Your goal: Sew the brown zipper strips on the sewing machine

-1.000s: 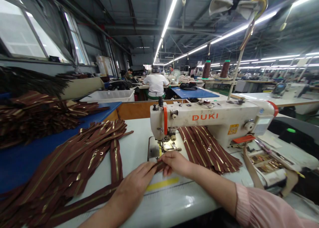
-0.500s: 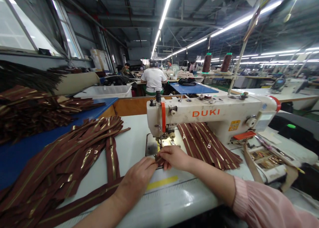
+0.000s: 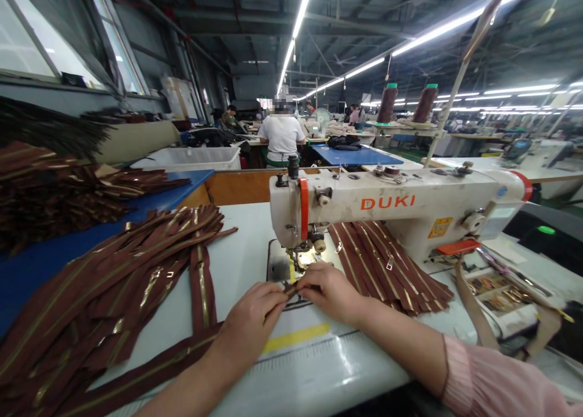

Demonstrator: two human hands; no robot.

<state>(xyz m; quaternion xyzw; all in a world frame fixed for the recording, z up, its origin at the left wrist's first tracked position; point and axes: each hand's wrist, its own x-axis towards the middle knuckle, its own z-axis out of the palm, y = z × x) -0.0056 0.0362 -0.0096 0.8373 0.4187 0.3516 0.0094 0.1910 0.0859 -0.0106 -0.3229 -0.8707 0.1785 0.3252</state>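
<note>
Just in front of the needle of a white sewing machine (image 3: 387, 201), my left hand (image 3: 255, 314) and my right hand (image 3: 328, 291) pinch the end of a brown zipper strip (image 3: 182, 353) between them. The strip runs back under my left wrist to the lower left. A large pile of brown zippers with gold teeth (image 3: 104, 289) lies left of my left hand. More zippers (image 3: 387, 265) are fanned out behind my right hand, under the machine arm. A yellow tape (image 3: 298, 337) and a ruler scale are on the table near my wrists.
At the right, a tray (image 3: 505, 295) holds small metal parts, with tools beside it. Another zipper heap (image 3: 59, 192) rests on a blue table at the left. Ahead are a white bin (image 3: 191, 158), a person in a white shirt (image 3: 282, 135) and two thread cones (image 3: 387, 104).
The camera view has shifted slightly, so the machine appears farther right. My hands have moved a little apart, and more of the strip's end shows between them.
</note>
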